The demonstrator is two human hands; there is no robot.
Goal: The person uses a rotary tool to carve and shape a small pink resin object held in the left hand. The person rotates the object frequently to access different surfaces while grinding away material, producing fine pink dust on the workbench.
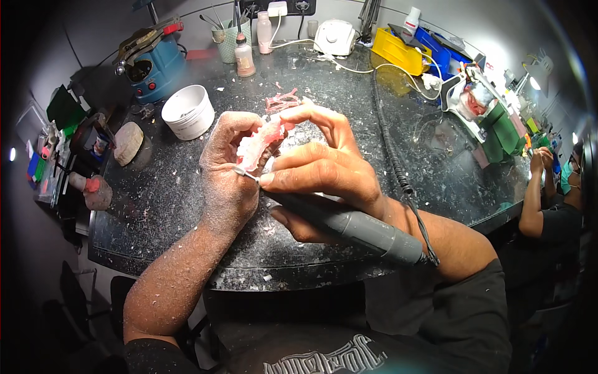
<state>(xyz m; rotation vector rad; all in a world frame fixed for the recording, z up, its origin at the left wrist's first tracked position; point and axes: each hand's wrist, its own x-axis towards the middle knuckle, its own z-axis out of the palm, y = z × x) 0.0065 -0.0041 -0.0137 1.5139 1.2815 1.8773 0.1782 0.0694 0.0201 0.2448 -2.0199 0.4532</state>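
My left hand, coated in pale dust, is closed around a pink denture with a lighter, bumpy edge. In my right hand is a dark grey rotary handpiece, gripped like a pen. Its thin metal bur points left, at the lower edge of the denture by my left thumb; whether it touches cannot be made out. My right index finger reaches over to the denture's far side. Just beyond the hands lie thin pink scraps. Part of the denture is hidden by my fingers.
Dust and shavings cover the black worktop. Around it stand a white tub, a plaster block, a blue machine, bottles, a white control box and a yellow bin. A coiled cord runs right. Another person sits far right.
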